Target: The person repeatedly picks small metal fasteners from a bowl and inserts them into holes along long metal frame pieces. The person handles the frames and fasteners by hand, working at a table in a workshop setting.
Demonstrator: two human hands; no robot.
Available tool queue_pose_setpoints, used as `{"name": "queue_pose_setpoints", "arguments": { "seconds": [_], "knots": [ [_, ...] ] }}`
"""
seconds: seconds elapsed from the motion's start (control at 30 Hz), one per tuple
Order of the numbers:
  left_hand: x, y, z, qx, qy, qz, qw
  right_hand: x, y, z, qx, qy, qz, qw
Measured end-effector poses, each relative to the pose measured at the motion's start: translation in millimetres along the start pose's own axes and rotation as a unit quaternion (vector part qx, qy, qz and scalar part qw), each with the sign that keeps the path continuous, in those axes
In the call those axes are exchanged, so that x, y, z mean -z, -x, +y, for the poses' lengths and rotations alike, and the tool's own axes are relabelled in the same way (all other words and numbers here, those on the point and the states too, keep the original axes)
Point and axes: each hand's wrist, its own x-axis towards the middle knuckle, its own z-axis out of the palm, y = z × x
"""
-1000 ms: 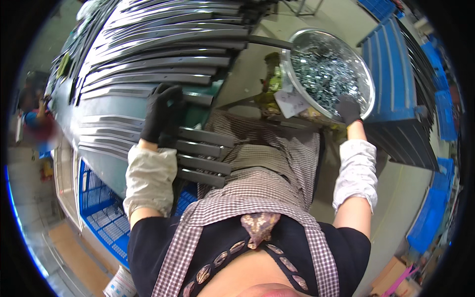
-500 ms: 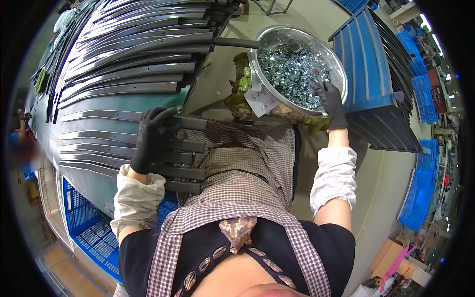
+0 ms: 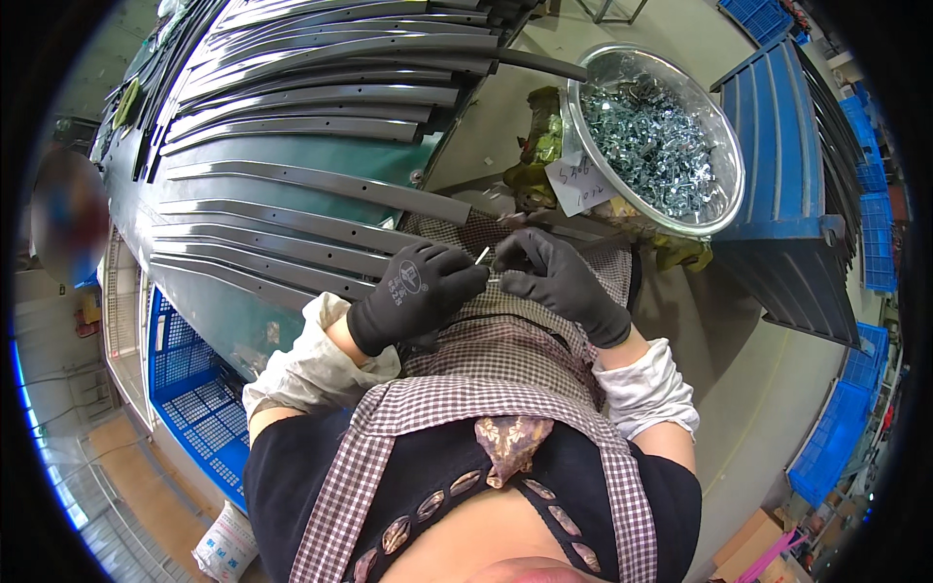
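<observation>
Both my hands wear black gloves and meet in front of the checked apron. My left hand is closed, with a small shiny metal piece sticking out at its fingertips. Facing it, my right hand has its fingers bent and its thumb against another thin bright bit between the hands; its exact shape is too small to tell. Beside my left hand, several long dark strips with small holes lie on the green table. A round clear-rimmed tub of small silvery metal clips stands beyond my right hand.
More dark strips are piled at the far left, one reaching to the tub. A handwritten paper hangs by the tub. At right stands a ribbed blue bin; a blue plastic crate is at lower left.
My right hand has left the clips in the tub and come back to the middle. My left hand has moved right, off the strips, to meet it. The view has shifted.
</observation>
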Motion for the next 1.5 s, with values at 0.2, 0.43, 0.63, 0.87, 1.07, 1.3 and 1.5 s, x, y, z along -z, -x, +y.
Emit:
{"name": "queue_pose_setpoints", "arguments": {
  "seconds": [0.2, 0.43, 0.63, 0.87, 1.07, 1.3, 1.5],
  "knots": [
    [7, 1, -8, -0.031, 0.031, -0.082, 0.996, 6, -10, -46, -0.049, -0.071, -0.125, 0.988],
    [16, 5, -34, 0.070, 0.049, -0.062, 0.994, 8, -20, -35, -0.042, 0.029, -0.100, 0.994],
    [27, 5, -83, 0.136, -0.086, 0.043, 0.986, 2, -39, -18, 0.058, 0.221, 0.041, 0.973],
    [27, 1, -90, 0.150, -0.001, 0.010, 0.989, -11, -65, 1, 0.143, 0.229, 0.055, 0.961],
    [28, 0, -93, 0.159, 0.000, 0.011, 0.987, -12, -70, 16, 0.074, 0.272, 0.070, 0.957],
    [25, 2, -89, 0.162, 0.007, 0.007, 0.987, 12, -15, 2, 0.074, 0.259, 0.116, 0.956],
    [24, 3, -90, 0.144, -0.004, 0.011, 0.990, 8, -11, 1, 0.083, 0.296, 0.089, 0.947]
  ]
}}
